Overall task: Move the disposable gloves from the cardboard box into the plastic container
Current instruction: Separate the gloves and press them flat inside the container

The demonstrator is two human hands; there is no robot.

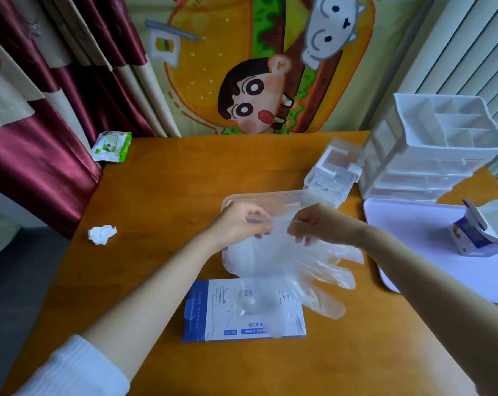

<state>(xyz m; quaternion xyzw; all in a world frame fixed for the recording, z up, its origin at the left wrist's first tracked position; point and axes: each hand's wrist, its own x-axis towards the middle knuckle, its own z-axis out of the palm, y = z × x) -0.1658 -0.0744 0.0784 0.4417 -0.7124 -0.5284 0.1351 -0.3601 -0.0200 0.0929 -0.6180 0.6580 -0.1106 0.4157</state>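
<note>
Clear disposable gloves [299, 270] hang from our hands: left hand [242, 224] and right hand [313, 224] each pinch the cuff edge. Their long axis runs toward us over the cardboard box [213, 310]. The plastic container [259, 197] lies just beneath both hands.

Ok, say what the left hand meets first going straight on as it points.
Probably the right hand, facing the left hand across the glove they both pinch; depth unclear.

Flat cardboard box [213, 310] at 6 o'clock is white with blue band; thin plastic gloves [313, 267] are transparent; wooden table [168, 178] is orange-brown.
</note>
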